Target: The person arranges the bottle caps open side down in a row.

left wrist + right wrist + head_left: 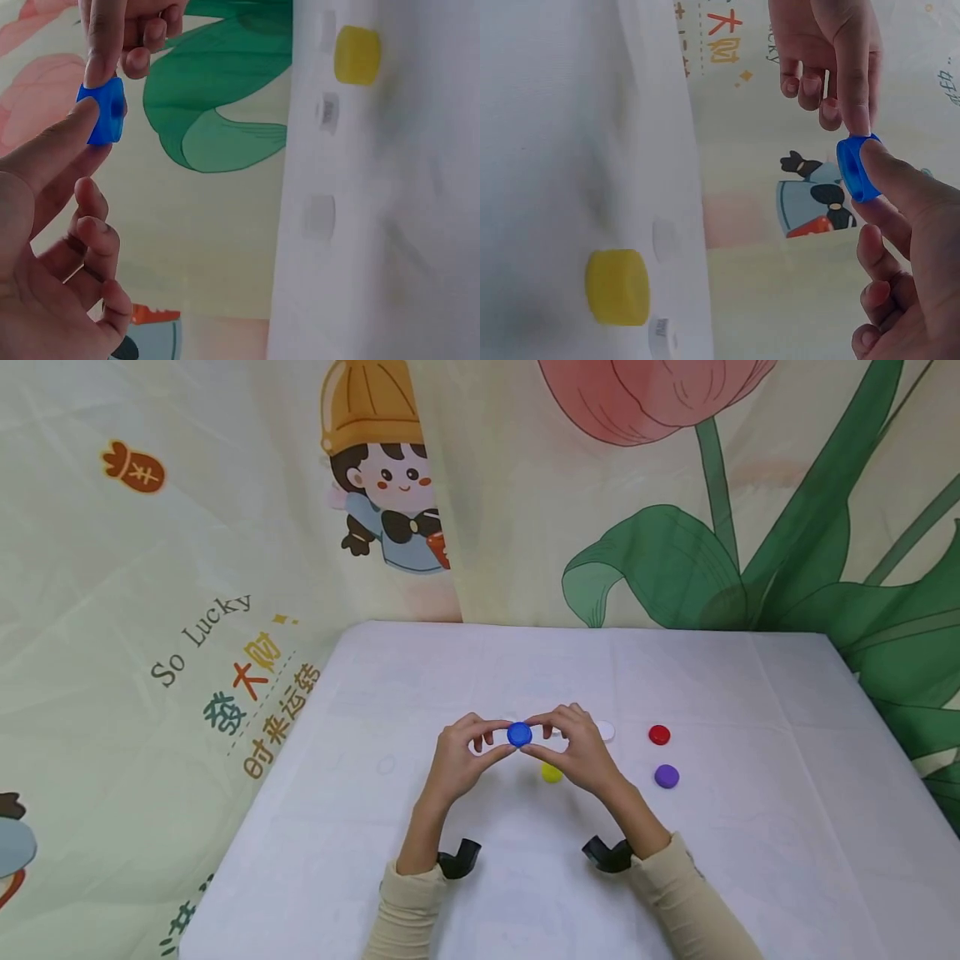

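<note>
Above the table, both hands pinch one round blue cap [519, 734] between thumbs and fingers. My left hand [459, 762] has it by the left edge, my right hand [579, 750] by the right edge. The other fingers of each hand are bent and touch nothing. In the right wrist view, the hollow inside of the blue cap [853, 171] shows. Below the right hand, a yellow cap [551, 773] lies on the table, partly covered by that hand in the head view.
A red cap [659, 735] and a purple cap [667, 777] lie right of the hands on the white-covered table [750, 860]. Several white pieces lie behind the hands, one with dark marks [328, 112]. A printed cloth [510, 527] hangs at the table's back.
</note>
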Available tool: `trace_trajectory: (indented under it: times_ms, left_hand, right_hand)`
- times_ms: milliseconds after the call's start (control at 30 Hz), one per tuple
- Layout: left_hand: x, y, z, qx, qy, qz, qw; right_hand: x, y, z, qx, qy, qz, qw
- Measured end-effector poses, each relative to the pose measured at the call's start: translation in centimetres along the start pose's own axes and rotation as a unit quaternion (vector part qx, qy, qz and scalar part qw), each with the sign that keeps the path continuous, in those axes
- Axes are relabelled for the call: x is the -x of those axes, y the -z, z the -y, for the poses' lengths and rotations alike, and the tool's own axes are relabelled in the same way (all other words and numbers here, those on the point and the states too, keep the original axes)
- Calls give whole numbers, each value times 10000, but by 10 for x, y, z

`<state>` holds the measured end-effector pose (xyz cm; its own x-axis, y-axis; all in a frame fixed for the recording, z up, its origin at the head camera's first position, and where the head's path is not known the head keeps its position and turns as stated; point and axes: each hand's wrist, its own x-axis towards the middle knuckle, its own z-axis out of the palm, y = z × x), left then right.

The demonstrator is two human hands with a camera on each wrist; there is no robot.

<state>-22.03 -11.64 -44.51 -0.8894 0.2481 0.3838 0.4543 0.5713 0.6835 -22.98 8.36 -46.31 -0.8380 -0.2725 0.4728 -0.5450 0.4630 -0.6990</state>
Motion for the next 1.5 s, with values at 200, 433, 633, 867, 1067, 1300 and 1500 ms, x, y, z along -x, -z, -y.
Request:
trace_trajectory:
  times_ms: [200, 433, 633, 867, 1067, 1300, 1500]
  left_hand:
    - [3, -1, 16, -615, 277, 394, 9969]
    - [6, -9, 37, -1660, 828, 1184, 9755]
    - [9, -20, 52, -1816, 792, 1368, 9706]
    - [12, -24, 56, -1764, 796, 1474, 9699]
    - [12, -22, 58, -1826, 912, 1741, 9633]
    - [-1, -9, 60, -2223, 1180, 1960, 9478]
    - [-26, 0, 63, -2325, 1197, 1596, 9519]
  right_hand:
    - [-1, -21, -9, 585, -314, 494, 9966]
    - [4, -47, -26, 1253, -158, 922, 9877]
    - [9, -60, -36, 1734, -258, 1247, 9766]
    - [12, -63, -37, 1888, -309, 1366, 9720]
    - [12, -59, -37, 2251, -353, 1439, 9630]
    - [-5, -41, -33, 2242, -823, 1612, 9576]
    - [-30, -27, -33, 2012, -1343, 1372, 9605]
